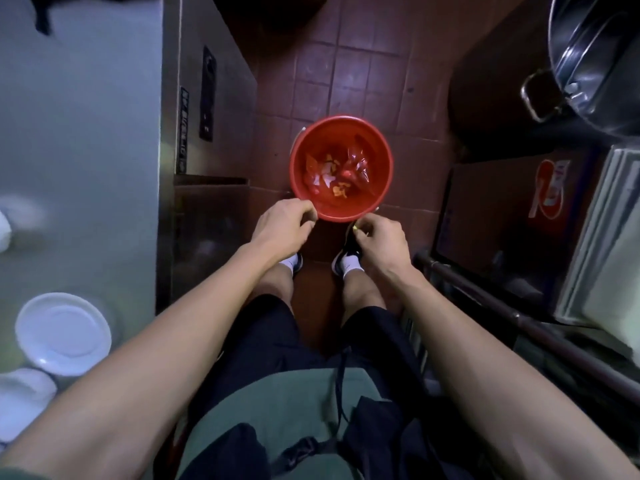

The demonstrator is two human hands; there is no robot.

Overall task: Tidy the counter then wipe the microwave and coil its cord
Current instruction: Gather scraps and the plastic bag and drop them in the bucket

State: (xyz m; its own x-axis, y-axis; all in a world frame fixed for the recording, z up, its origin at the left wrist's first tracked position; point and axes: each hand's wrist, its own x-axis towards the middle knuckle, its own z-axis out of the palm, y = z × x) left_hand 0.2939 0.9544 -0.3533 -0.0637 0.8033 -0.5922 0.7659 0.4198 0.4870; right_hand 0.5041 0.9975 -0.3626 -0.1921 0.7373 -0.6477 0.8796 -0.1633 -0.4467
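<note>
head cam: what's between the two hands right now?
In the head view, the near rim of the red bucket and bare floor tile lie between left hand and right hand.

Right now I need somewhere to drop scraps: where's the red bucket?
In the head view, the red bucket stands on the tiled floor just ahead of the person's feet, centre frame, between the steel counter and the cardboard box.

Red bucket (pixel 341 133) on tiled floor (pixel 349 64); scraps inside, probably.

Floor (pixel 349 74): dark red-brown tiles. Red bucket (pixel 341 133) standing at centre, scraps inside. Counter (pixel 79 150) at 9 o'clock: white plate (pixel 63 332) at 8 o'clock, near its edge.
</note>
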